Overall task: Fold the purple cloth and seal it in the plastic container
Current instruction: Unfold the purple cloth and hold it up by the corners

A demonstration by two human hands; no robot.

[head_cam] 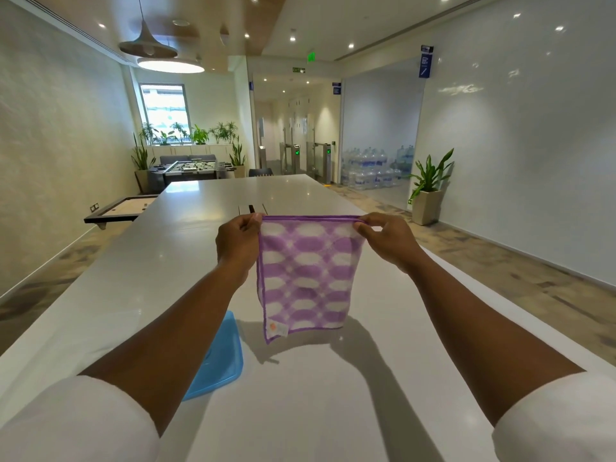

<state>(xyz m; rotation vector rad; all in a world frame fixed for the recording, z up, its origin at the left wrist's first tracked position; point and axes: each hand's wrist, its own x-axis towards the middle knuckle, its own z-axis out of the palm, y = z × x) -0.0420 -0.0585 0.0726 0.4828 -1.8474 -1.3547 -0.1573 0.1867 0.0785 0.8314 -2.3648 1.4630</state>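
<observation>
Left hand (237, 243), right hand (386, 240) pinch top corners of purple cloth (305, 278), hanging; better keep edge tight, bring corners together evenly

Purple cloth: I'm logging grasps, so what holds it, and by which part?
Both hands hold the purple cloth: left hand and right hand each pinch a top corner.

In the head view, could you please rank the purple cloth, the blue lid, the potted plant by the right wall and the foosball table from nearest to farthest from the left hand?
1. Purple cloth: its top corner is pinched by the left hand.
2. Blue lid: on the table, below the left forearm.
3. Potted plant: on the floor, far right.
4. Foosball table: beyond the table's far end.
</observation>
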